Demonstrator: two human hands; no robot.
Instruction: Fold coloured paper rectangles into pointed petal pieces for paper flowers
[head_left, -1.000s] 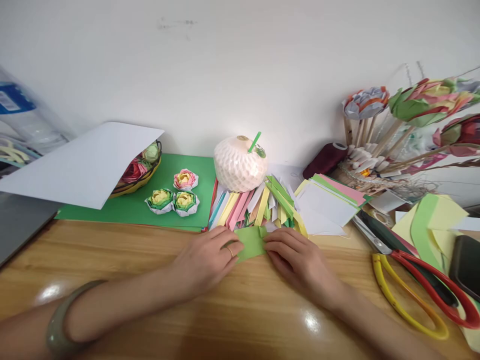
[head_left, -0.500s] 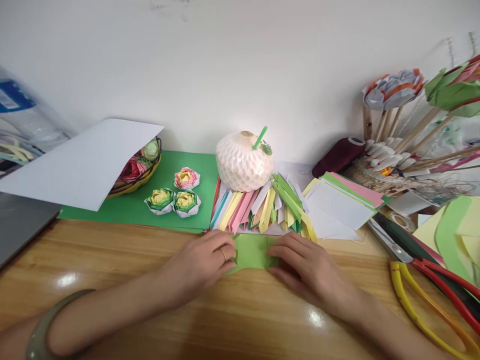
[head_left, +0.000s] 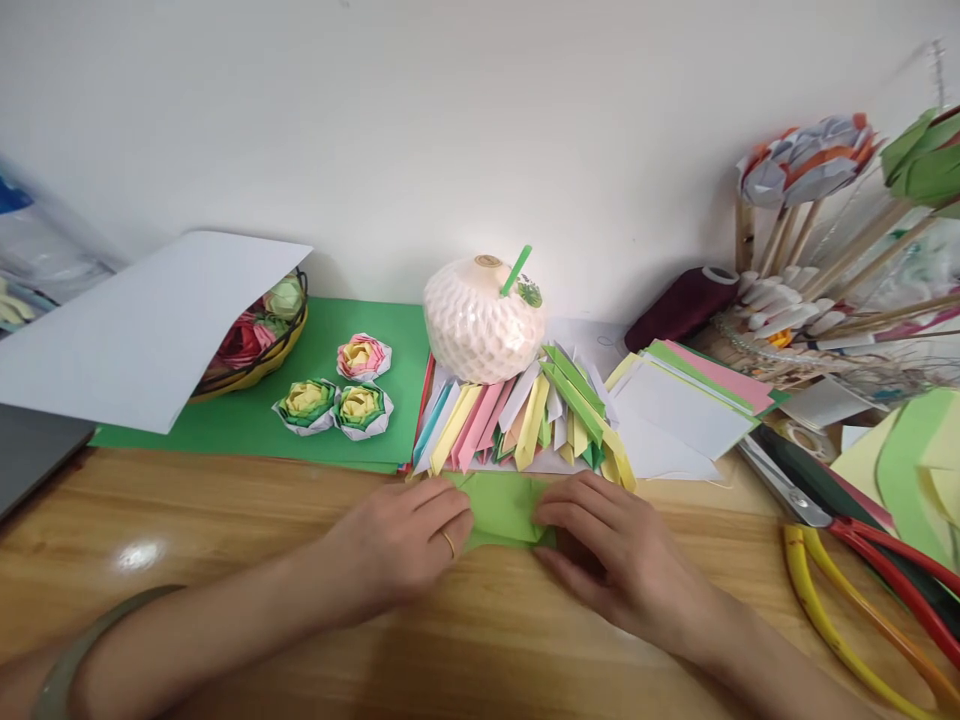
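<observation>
A light green sheet of folded paper (head_left: 501,508) lies on the wooden table between my two hands. My left hand (head_left: 412,535), with a ring on one finger, grips its left end; the fingertips are partly hidden. At the other end, the fingers of my right hand (head_left: 611,535) are curled onto the paper, the thumb below near the edge. Just behind the sheet are several folded paper strips (head_left: 469,425) in pink, yellow, white, blue and green. A white coconut-shaped object (head_left: 484,320) with a green straw stands behind them.
Three paper flowers (head_left: 360,355) sit on green card (head_left: 390,310) at the left, beside a basket (head_left: 255,375) under white paper (head_left: 142,330). To the right are stacked paper squares (head_left: 675,400), a thread spool (head_left: 679,308), scissors (head_left: 814,565) and stemmed paper flowers (head_left: 810,165).
My left hand has shifted slightly down along the green paper's left end. My right hand stays at the right end. The view has turned a little to the right.
</observation>
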